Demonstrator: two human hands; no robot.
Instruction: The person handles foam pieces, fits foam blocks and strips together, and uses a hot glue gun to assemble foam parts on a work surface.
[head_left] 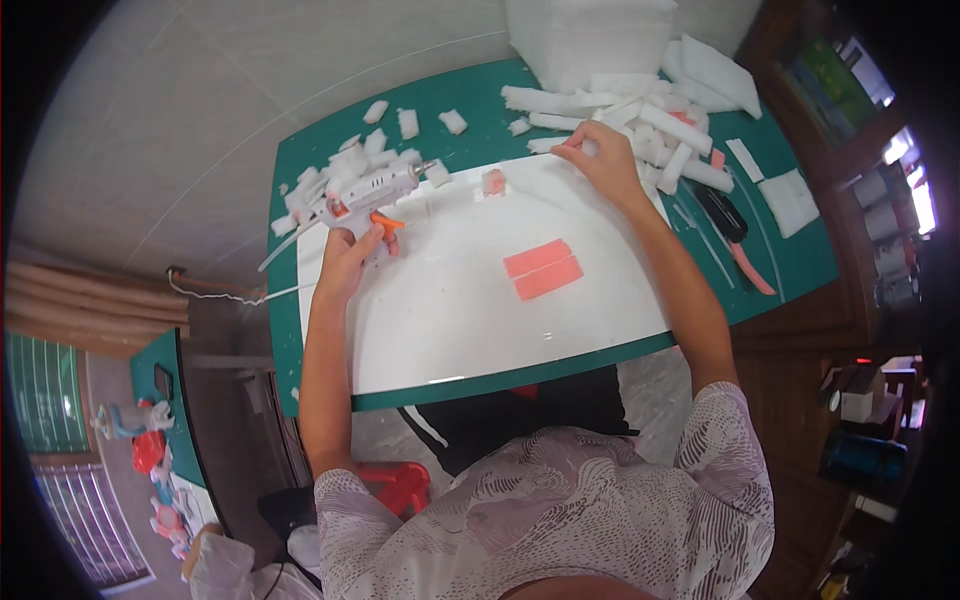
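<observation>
My left hand (pixel 355 258) is wrapped round the grip of a white hot glue gun (pixel 375 192) with an orange trigger. A pale glue stick juts from the gun's back, and its nozzle points right. At the far right, my right hand (pixel 607 165) pinches a white foam strip (pixel 545 145) at the edge of a heap of foam strips (pixel 672 130). Two flat pink pieces (pixel 543 268) lie side by side on the white board (pixel 440 320). Farther back on the board is a small pink-and-white piece (pixel 494 182).
Small white foam chunks (pixel 375 150) are piled behind the glue gun. A black-handled cutter (pixel 722 212) and a curved pink strip (pixel 752 270) lie at the right of the green table (pixel 800 250). A large white foam block (pixel 590 45) stands behind. A white cord (pixel 290 291) runs off left.
</observation>
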